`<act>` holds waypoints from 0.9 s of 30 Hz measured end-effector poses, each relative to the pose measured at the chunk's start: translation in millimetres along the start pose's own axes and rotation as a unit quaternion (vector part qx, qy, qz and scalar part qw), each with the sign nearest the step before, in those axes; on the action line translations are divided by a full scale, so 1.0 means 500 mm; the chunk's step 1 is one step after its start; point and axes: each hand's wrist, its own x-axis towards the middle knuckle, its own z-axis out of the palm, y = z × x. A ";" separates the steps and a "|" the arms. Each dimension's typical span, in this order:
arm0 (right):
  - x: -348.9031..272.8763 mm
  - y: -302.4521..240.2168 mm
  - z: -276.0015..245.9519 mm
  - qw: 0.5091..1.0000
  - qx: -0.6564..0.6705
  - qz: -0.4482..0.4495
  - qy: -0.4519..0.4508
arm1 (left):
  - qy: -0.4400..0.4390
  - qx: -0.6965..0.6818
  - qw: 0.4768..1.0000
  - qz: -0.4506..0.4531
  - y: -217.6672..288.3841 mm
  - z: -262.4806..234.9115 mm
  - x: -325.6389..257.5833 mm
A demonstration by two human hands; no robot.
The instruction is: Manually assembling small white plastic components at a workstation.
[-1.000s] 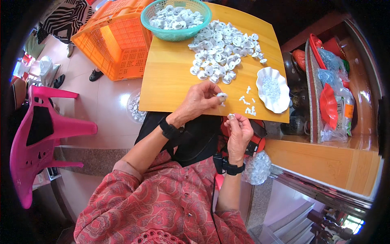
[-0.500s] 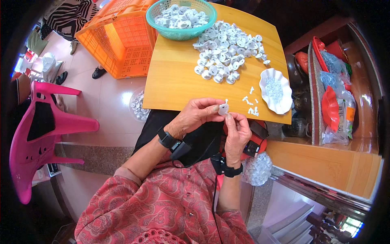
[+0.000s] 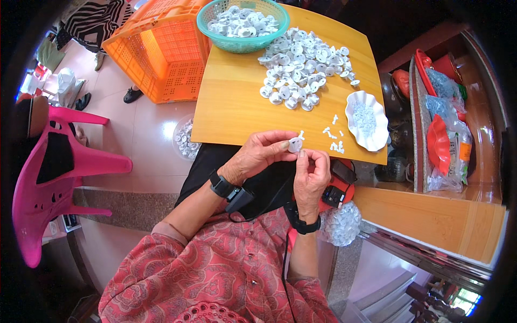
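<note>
Between thumb and fingers my left hand (image 3: 263,152) pinches a round white plastic part (image 3: 295,144) at the table's near edge. My right hand (image 3: 312,175) is closed in a pinch just below and right of that part; whatever its fingertips hold is too small to make out. Beyond both hands lies a pile of similar white plastic parts (image 3: 293,67) on the yellow wooden table (image 3: 226,102). Several small white pieces (image 3: 336,146) are scattered right of my hands. A scalloped white dish (image 3: 353,132) with small translucent pieces stands at the table's right edge.
A green plastic basket (image 3: 242,45) full of white parts stands at the far left of the table. Left of it is an orange crate (image 3: 180,78). A pink plastic stool (image 3: 86,156) is on the left; shelves (image 3: 417,134) with bags stand on the right.
The round part has turned slightly in my left fingers, showing its face more. My right hand has shifted slightly left. The rest looks the same.
</note>
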 end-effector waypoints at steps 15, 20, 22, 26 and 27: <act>0.001 -0.004 0.004 1.000 0.016 -0.013 0.021 | 0.001 0.001 1.000 0.008 -0.005 0.005 -0.004; 0.000 -0.002 0.005 0.999 0.017 -0.002 0.029 | -0.001 0.010 1.000 0.017 -0.007 0.007 -0.005; -0.001 0.002 0.006 0.999 0.016 0.001 0.028 | -0.003 0.010 1.000 0.020 -0.008 0.008 -0.004; -0.004 -0.001 0.008 0.999 0.014 0.020 0.023 | 0.013 0.021 0.999 0.021 -0.012 0.007 -0.004; -0.005 0.001 0.010 0.999 0.014 0.020 0.022 | 0.019 0.020 0.999 0.020 -0.012 0.007 -0.005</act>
